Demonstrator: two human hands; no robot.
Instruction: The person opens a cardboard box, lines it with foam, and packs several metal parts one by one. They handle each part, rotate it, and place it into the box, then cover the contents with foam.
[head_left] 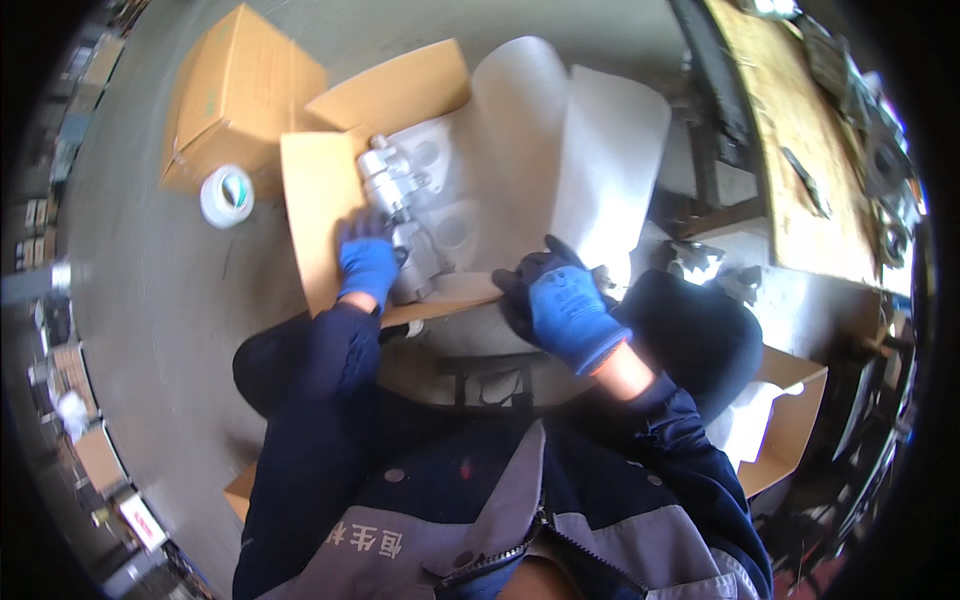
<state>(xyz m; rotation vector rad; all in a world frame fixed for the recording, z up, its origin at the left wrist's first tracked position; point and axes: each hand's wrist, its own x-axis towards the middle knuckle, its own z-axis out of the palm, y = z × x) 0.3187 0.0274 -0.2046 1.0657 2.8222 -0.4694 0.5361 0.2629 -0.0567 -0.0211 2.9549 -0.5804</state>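
An open cardboard carton (322,200) stands before me, with grey metal castings (390,185) along its left inner side. My left hand (367,262), in a blue glove with dark fingers, reaches in beside the left wall. Its fingers are bent against the nearest metal casting (416,264), thumb on the casting's edge; the grip is partly hidden. By the carton's near right corner is my right hand (562,300), gloved alike, its fingers curled. What they hold, if anything, is hidden. White foam sheeting (612,150) lines the carton and rises over its far right side.
A closed carton (235,100) stands at the far left, a roll of tape (227,196) beside it on the floor. A wooden-topped bench (800,150) runs along the right. More castings (697,262) lie beyond my right knee; another open carton (790,425) is at near right.
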